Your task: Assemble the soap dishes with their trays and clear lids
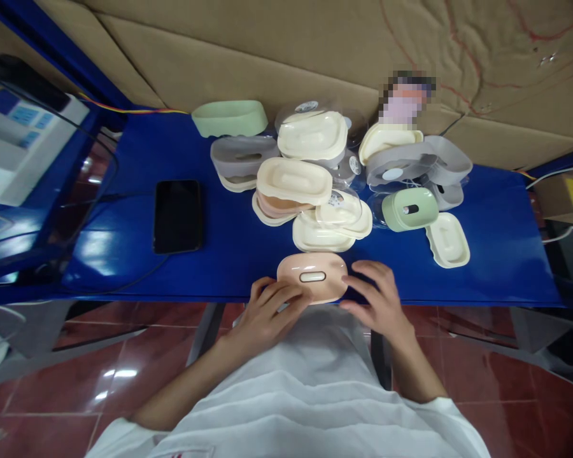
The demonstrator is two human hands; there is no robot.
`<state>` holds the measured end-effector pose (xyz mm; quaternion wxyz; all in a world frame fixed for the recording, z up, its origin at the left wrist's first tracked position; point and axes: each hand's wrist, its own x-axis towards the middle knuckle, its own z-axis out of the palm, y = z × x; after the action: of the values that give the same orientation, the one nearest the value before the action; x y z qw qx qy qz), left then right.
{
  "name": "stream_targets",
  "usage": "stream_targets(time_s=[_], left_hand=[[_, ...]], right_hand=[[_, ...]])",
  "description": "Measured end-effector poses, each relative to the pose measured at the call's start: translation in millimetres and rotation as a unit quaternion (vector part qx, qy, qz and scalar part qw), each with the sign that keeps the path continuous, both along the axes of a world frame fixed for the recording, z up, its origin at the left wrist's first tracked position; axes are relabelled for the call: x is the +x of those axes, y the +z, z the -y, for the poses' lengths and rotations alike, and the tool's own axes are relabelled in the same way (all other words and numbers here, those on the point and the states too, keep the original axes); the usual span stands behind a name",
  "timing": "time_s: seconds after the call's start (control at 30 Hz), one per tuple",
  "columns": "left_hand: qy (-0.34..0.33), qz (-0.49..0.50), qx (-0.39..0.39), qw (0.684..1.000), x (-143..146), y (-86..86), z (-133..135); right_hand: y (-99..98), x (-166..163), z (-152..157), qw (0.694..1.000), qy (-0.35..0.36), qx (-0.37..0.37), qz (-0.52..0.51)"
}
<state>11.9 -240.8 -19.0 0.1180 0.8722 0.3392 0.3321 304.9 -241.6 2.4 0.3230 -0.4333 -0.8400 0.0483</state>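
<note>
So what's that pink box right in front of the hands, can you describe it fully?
The pink box is a rounded oblong piece in pale peach-pink, smooth like moulded plastic. Its upward face has a small oval slot with a light rim in the middle. It lies flat at the near edge of the blue table, apart from the pile of similar pieces behind. The left hand touches its near left side, fingers resting on it; the right hand touches its right end.

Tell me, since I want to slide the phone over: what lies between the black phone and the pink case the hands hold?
In the head view, only bare blue table lies between the black phone and the pink case.
</note>
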Motion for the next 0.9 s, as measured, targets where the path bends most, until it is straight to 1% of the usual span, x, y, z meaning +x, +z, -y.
stream_targets(time_s=[0.1,0.17,0.2,0.27,0.33,0.43,0.53,0.6,0.67,0.73,0.8,0.9], left_hand=[[0.043,0.050,-0.026,0.998,-0.3,0.7,0.9],[0.079,0.079,-0.070,0.991,-1.2,1.3,1.2],[0.088,0.085,-0.097,0.988,-2.1,1.6,1.0],[0.083,0.089,-0.143,0.982,-4.5,1.8,-0.2],[0.063,0.096,-0.170,0.979,-7.5,1.2,-2.3],[0.037,0.110,-0.185,0.976,-11.6,-1.8,-5.9],[0.030,0.129,-0.186,0.973,-13.0,-5.4,-8.4],[0.040,0.138,-0.188,0.972,-12.5,-6.8,-9.0],[0.049,0.139,-0.194,0.970,-11.4,-7.2,-9.1],[0.058,0.140,-0.200,0.968,-10.4,-7.2,-9.3],[0.055,0.148,-0.194,0.968,-9.7,-7.3,-10.0],[0.042,0.160,-0.167,0.972,-9.6,-8.4,-11.7]], right_hand=[[18.9,14.2,-38.9,1.000,-0.019,0.000,-0.013],[28.6,20.1,-70.9,0.999,-0.017,-0.033,0.014],[31.2,21.9,-86.8,0.998,-0.004,-0.052,0.032],[31.3,23.7,-115.1,0.994,0.039,-0.084,0.057],[26.4,24.6,-135.1,0.990,0.082,-0.099,0.062],[19.5,27.2,-144.7,0.990,0.115,-0.079,0.035],[21.8,30.7,-129.6,0.995,0.095,-0.026,0.007],[25.5,30.1,-108.1,0.997,0.073,0.000,-0.002],[26.2,24.8,-80.6,0.998,0.057,0.004,-0.013],[21.6,14.6,-51.2,0.999,0.046,-0.004,-0.025],[12.7,1.7,-24.3,0.999,0.038,-0.011,-0.033],[-2.3,-15.6,2.8,0.999,0.029,-0.001,-0.036]])
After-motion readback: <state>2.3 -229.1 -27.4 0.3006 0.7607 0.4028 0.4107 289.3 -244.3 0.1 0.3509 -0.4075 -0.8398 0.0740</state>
